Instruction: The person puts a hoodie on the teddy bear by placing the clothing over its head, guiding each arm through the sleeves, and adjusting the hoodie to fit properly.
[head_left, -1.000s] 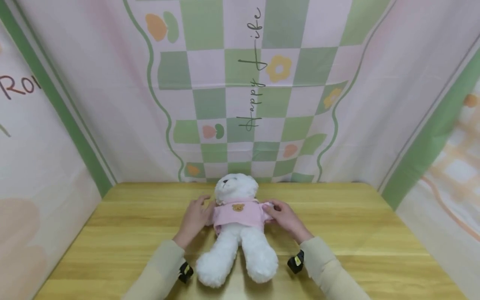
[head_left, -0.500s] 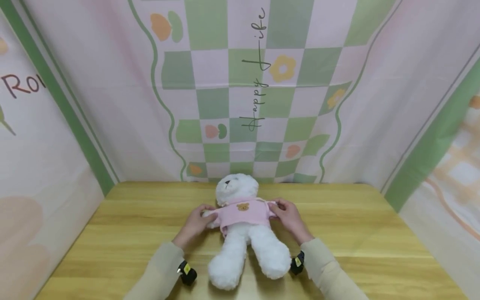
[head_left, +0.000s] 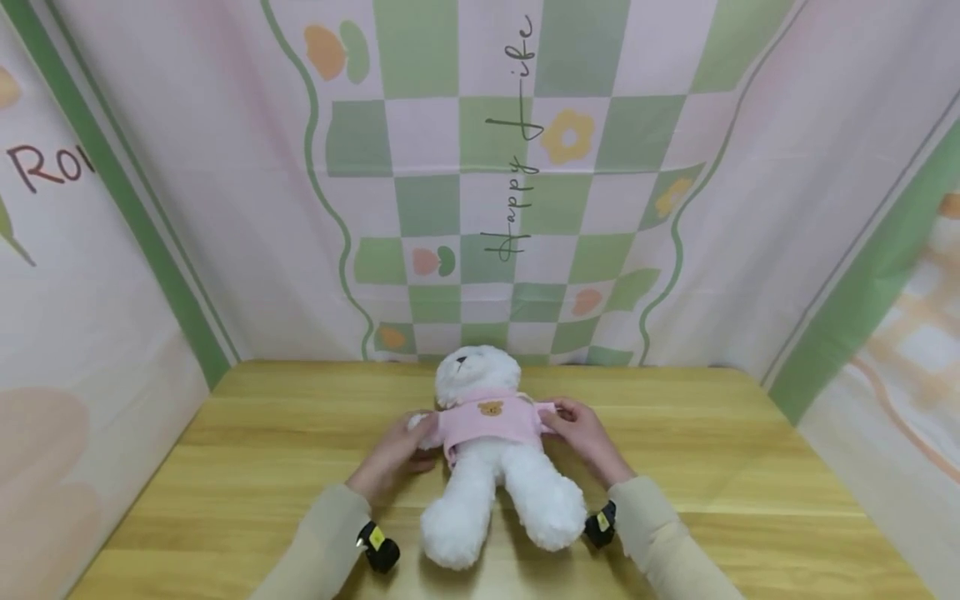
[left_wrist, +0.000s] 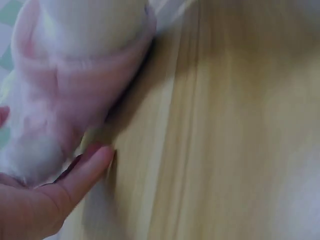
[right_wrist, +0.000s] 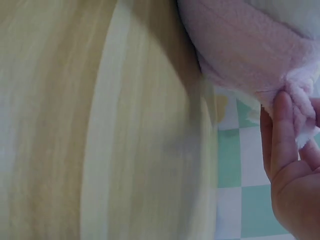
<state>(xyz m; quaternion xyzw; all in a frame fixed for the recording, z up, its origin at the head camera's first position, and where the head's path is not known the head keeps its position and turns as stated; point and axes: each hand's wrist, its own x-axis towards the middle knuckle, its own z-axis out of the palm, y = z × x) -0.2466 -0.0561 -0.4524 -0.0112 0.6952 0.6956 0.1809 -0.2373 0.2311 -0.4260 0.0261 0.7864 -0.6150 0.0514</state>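
A white plush teddy bear [head_left: 491, 421] in a pink top with a small brown bear patch lies face up, its head toward the back of the table. On the left side, my left hand [head_left: 393, 454] holds the bear's arm, thumb over the sleeve. The left wrist view shows the fingers [left_wrist: 82, 175] stretched beside the white paw [left_wrist: 37, 155]. My right hand [head_left: 585, 433] pinches the other sleeve between thumb and fingers. In the right wrist view the pink cloth [right_wrist: 297, 95] bunches up at the fingertips.
The wooden table [head_left: 262, 467] reaches back to a hanging cloth [head_left: 420, 204] with green checks, flowers and lettering. More printed cloth hangs on the left [head_left: 97, 317] and right sides. Each wrist wears a small black camera [head_left: 378, 546].
The bear has shifted slightly right, its legs swinging right. My left hand has gone from beside the bear to holding its arm. My right hand keeps its grip on the sleeve.
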